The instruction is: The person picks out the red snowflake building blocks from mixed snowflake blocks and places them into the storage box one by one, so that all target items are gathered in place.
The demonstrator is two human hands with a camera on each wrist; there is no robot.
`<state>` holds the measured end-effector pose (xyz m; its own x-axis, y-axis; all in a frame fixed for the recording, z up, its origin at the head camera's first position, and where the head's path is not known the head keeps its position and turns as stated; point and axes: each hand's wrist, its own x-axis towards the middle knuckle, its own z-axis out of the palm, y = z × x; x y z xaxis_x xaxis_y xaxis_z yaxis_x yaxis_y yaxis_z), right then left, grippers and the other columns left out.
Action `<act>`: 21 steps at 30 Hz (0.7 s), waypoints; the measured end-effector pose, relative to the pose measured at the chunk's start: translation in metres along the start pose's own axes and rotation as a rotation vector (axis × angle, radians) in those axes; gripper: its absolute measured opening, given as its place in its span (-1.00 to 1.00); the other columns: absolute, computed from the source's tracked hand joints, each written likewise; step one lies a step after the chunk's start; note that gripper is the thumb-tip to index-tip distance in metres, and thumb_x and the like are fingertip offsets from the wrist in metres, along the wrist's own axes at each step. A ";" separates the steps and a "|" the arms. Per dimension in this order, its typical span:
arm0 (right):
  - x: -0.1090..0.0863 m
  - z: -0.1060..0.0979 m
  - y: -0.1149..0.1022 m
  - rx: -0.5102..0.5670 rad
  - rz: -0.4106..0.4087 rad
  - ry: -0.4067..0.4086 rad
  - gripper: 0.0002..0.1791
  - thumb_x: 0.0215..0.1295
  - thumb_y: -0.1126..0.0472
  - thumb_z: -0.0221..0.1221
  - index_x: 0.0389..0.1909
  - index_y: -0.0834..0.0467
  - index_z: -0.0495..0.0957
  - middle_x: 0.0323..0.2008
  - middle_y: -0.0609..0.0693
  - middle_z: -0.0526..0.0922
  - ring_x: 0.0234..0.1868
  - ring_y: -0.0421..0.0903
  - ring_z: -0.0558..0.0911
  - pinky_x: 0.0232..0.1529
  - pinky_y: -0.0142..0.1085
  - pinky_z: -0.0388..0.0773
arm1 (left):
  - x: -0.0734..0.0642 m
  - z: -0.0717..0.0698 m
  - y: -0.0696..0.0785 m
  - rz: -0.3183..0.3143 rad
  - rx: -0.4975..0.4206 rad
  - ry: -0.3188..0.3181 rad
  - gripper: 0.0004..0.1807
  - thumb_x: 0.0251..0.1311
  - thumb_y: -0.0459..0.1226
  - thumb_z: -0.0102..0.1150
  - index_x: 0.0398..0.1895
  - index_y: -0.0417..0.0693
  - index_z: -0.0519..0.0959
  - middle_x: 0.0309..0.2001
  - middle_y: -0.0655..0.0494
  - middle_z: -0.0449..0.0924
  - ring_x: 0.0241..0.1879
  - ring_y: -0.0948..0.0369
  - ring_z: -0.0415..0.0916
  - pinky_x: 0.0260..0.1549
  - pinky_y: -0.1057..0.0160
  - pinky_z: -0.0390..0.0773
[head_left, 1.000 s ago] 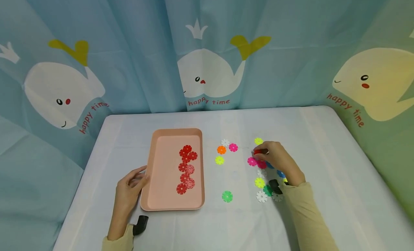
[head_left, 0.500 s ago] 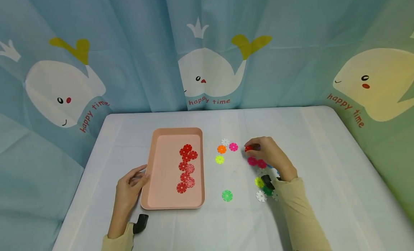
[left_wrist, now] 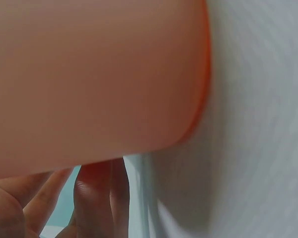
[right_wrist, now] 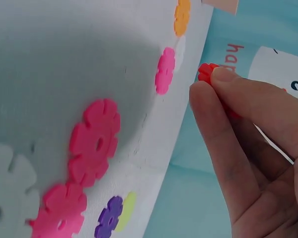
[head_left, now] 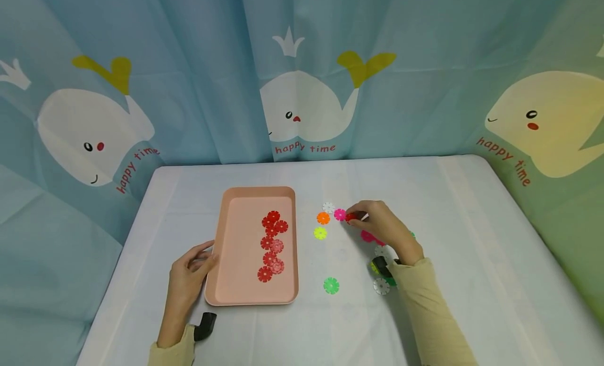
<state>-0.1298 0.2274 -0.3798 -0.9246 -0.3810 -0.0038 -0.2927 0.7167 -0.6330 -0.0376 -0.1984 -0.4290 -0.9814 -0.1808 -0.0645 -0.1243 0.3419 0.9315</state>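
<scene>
My right hand (head_left: 383,225) pinches a red interlocking disc (right_wrist: 207,72) between thumb and fingertips. In the head view the hand is over the table, right beside a pink disc (head_left: 340,214). My left hand (head_left: 186,282) is at the left side of a pink tray (head_left: 227,224), its thumb on the rim and its fingers against the outer side. In the left wrist view the tray's wall (left_wrist: 99,89) hides the fingertips. Several red discs (head_left: 267,243) lie in the tray's right half, some overlapping and two of them paler.
Between tray and right hand lie an orange disc (head_left: 323,218), a white disc (head_left: 328,207), a yellow disc (head_left: 320,233) and a green disc (head_left: 331,286). More discs are under the right forearm, including a white disc (head_left: 381,286). A whale-print curtain (head_left: 302,109) hangs behind the table.
My right hand has moved left across the table with the red disc, from the right-hand pile towards the pink disc. The left hand and tray have stayed put.
</scene>
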 end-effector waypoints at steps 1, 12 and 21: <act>0.001 0.001 -0.001 0.000 -0.002 -0.001 -0.78 0.21 0.37 0.35 -0.11 0.30 0.70 -0.19 0.08 0.73 -0.20 -0.04 0.66 -0.11 -0.12 0.67 | 0.000 0.000 0.000 0.001 0.001 -0.002 -0.54 0.27 -0.29 0.31 0.22 -0.18 0.56 -0.03 -0.21 0.65 -0.26 0.47 0.58 -0.28 0.56 0.52; 0.012 0.007 -0.011 0.045 -0.043 -0.013 -0.75 0.22 0.35 0.35 -0.08 0.28 0.67 -0.21 0.04 0.73 -0.20 -0.07 0.67 -0.09 -0.16 0.66 | -0.001 0.001 0.001 0.004 0.007 0.013 -0.58 0.25 -0.32 0.32 0.19 -0.14 0.60 -0.08 -0.20 0.66 -0.28 0.47 0.58 -0.27 0.54 0.54; 0.023 0.015 -0.023 0.026 -0.098 0.002 -0.75 0.18 0.39 0.36 -0.10 0.28 0.68 -0.20 0.07 0.74 -0.22 -0.05 0.67 -0.10 -0.11 0.66 | -0.001 0.001 0.000 -0.010 0.018 0.012 -0.58 0.26 -0.31 0.31 0.20 -0.13 0.59 -0.07 -0.20 0.65 -0.30 0.50 0.57 -0.28 0.55 0.54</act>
<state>-0.1408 0.1935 -0.3770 -0.8923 -0.4474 0.0605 -0.3753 0.6604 -0.6505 -0.0370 -0.1974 -0.4297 -0.9783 -0.1953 -0.0690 -0.1364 0.3564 0.9243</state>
